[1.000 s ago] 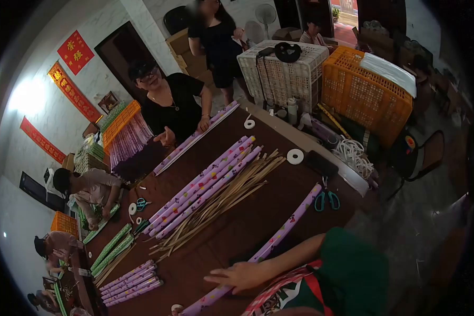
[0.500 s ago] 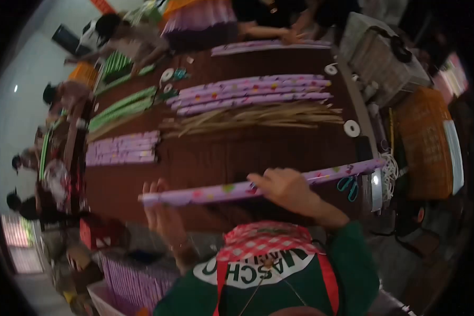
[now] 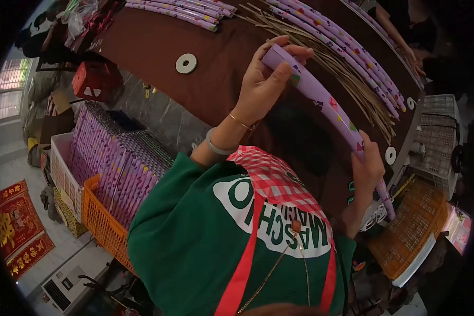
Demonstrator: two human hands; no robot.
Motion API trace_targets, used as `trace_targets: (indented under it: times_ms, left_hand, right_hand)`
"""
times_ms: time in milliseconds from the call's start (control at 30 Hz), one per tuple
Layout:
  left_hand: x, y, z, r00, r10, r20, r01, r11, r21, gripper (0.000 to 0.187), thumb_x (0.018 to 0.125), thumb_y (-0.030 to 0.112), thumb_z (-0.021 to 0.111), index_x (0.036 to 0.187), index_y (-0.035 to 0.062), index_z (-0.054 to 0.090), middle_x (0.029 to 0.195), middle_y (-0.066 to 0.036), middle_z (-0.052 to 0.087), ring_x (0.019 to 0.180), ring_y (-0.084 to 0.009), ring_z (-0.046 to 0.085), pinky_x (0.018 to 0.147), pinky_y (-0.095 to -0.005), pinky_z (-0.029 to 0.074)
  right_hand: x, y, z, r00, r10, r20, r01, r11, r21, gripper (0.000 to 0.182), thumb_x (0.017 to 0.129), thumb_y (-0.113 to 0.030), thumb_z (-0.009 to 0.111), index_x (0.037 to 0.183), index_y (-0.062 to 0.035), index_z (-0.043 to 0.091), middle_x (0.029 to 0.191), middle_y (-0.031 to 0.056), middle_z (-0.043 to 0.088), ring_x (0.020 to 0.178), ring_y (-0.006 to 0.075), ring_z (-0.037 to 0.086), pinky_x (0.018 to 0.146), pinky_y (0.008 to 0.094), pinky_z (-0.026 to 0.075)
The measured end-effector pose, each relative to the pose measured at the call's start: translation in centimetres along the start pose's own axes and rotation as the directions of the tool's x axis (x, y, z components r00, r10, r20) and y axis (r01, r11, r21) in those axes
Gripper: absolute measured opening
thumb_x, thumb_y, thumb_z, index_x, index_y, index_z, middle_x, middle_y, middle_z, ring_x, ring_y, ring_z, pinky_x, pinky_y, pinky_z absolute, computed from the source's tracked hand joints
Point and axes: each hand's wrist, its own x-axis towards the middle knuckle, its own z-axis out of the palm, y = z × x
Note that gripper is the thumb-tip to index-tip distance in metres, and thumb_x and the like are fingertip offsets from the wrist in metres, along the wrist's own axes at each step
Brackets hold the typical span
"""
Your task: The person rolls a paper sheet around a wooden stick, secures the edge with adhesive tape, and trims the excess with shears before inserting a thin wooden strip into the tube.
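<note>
A long purple patterned paper tube (image 3: pixel 326 102) slants across in front of me, from upper middle to lower right. My left hand (image 3: pixel 266 79) grips its near-left end, thumb lying along the paper and fingers curled behind. My right hand (image 3: pixel 368 163) is wrapped round the tube lower down, and its far end sticks out beyond that hand. Just behind the tube, thin brown strips (image 3: pixel 347 79) lie in a loose bundle on the brown-covered table (image 3: pixel 147 50). More purple tubes (image 3: pixel 342 45) rest in a row past the strips.
A white tape roll (image 3: pixel 186 63) lies left on the table; another roll (image 3: pixel 390 155) is near the right edge, by teal-handled scissors (image 3: pixel 351 192). An orange crate (image 3: pixel 106 208) and a white crate (image 3: pixel 63 163) hold packed purple tubes. Another person's hand (image 3: pixel 413 60) is across the table.
My view has swung left and down. The tube, nearly level before, now slants steeply, its left end raised. My left hand, with fingers stretched out before, has closed round that end.
</note>
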Motion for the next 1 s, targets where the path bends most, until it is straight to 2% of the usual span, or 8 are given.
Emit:
trace_targets:
  times_ms: [67, 133, 433, 567, 600, 733, 900, 1000]
  left_hand:
    - [-0.6, 0.3, 0.5, 1.0, 0.006, -0.009, -0.006, 1.0, -0.013, 0.05, 0.088, 0.008, 0.052, 0.129, 0.0028, 0.023, 0.114, -0.016, 0.05, 0.116, -0.0285, 0.045, 0.096, -0.0368, 0.038]
    - [-0.9, 0.8, 1.5, 0.995, -0.038, -0.097, 0.028, 0.994, -0.102, 0.042, 0.09, 0.004, 0.045, 0.128, 0.0088, 0.028, 0.114, -0.014, 0.049, 0.117, -0.038, 0.042, 0.097, -0.0463, 0.038]
    - [-1.6, 2.0, 1.3, 0.975, -0.179, -0.133, 0.13, 0.941, -0.312, 0.026, 0.092, 0.008, 0.042, 0.117, 0.01, 0.035, 0.102, -0.01, 0.052, 0.112, -0.0403, 0.047, 0.093, -0.0469, 0.043]
    - [-2.2, 2.8, 0.4, 0.964, -0.216, -0.155, 0.16, 0.936, -0.313, 0.027, 0.096, 0.024, 0.031, 0.116, 0.0062, 0.036, 0.099, -0.015, 0.055, 0.111, -0.0366, 0.049, 0.092, -0.0438, 0.043]
    - [-2.2, 2.9, 0.4, 0.952, -0.237, -0.193, 0.186, 0.951, -0.249, 0.044, 0.096, 0.041, 0.025, 0.116, 0.0032, 0.036, 0.103, -0.018, 0.056, 0.11, -0.0345, 0.05, 0.092, -0.0416, 0.043]
    - [-2.3, 4.8, -1.6, 0.929, -0.233, -0.288, 0.196, 0.969, -0.152, 0.075, 0.083, 0.063, 0.023, 0.118, -0.002, 0.032, 0.113, -0.023, 0.051, 0.116, -0.0329, 0.045, 0.096, -0.0415, 0.04]
    - [-5.1, 4.6, -3.1, 0.892, -0.261, -0.37, 0.141, 0.937, -0.32, 0.067, 0.088, 0.057, 0.028, 0.12, -0.0022, 0.031, 0.124, -0.019, 0.044, 0.119, -0.029, 0.042, 0.101, -0.0418, 0.034]
    - [-7.1, 3.8, -2.3, 0.817, -0.411, -0.404, 0.356, 0.911, -0.207, 0.04, 0.093, 0.03, 0.045, 0.119, 0.001, 0.038, 0.124, -0.015, 0.045, 0.117, -0.0256, 0.044, 0.098, -0.0396, 0.038]
  right_hand:
    - [0.1, -0.2, 0.0, 0.999, -0.034, -0.025, 0.032, 0.997, -0.068, 0.053, 0.063, 0.001, 0.069, 0.111, -0.0152, 0.057, 0.079, 0.0063, 0.053, 0.065, 0.0247, 0.055, 0.056, 0.0336, 0.045]
    - [0.0, -0.2, 0.0, 0.996, -0.067, -0.054, 0.059, 0.989, -0.137, 0.052, 0.064, 0.0, 0.069, 0.112, -0.0156, 0.057, 0.079, 0.0052, 0.053, 0.064, 0.0232, 0.055, 0.055, 0.0332, 0.045]
    - [-0.6, -1.2, -0.3, 0.958, -0.223, -0.182, 0.148, 0.924, -0.353, 0.045, 0.069, -0.003, 0.068, 0.111, -0.0162, 0.059, 0.077, 0.0021, 0.053, 0.062, 0.0191, 0.055, 0.052, 0.0307, 0.043]
    - [-0.8, -1.5, -0.3, 0.952, -0.253, -0.17, 0.175, 0.91, -0.376, 0.043, 0.07, -0.004, 0.068, 0.11, -0.0143, 0.059, 0.078, 0.0032, 0.054, 0.063, 0.0205, 0.055, 0.053, 0.0323, 0.043]
    - [-0.5, -1.3, -0.3, 0.956, -0.251, -0.151, 0.186, 0.918, -0.349, 0.043, 0.07, -0.004, 0.067, 0.11, -0.0138, 0.059, 0.078, 0.0034, 0.054, 0.063, 0.0209, 0.055, 0.053, 0.0326, 0.043]
    - [0.7, -1.3, 0.5, 0.962, -0.245, -0.117, 0.209, 0.943, -0.258, 0.043, 0.069, -0.005, 0.066, 0.111, -0.0129, 0.059, 0.078, 0.0046, 0.054, 0.065, 0.0219, 0.055, 0.054, 0.0324, 0.043]
    - [2.6, -1.8, 3.5, 0.973, -0.23, -0.001, 0.226, 0.96, -0.165, 0.052, 0.066, -0.002, 0.067, 0.114, -0.0162, 0.056, 0.077, 0.0041, 0.052, 0.065, 0.0222, 0.055, 0.055, 0.0327, 0.044]
    - [3.9, -3.0, 5.7, 0.955, -0.289, 0.062, 0.293, 0.954, -0.068, 0.061, 0.06, 0.0, 0.069, 0.117, -0.0175, 0.053, 0.079, 0.003, 0.051, 0.067, 0.021, 0.054, 0.057, 0.0331, 0.044]
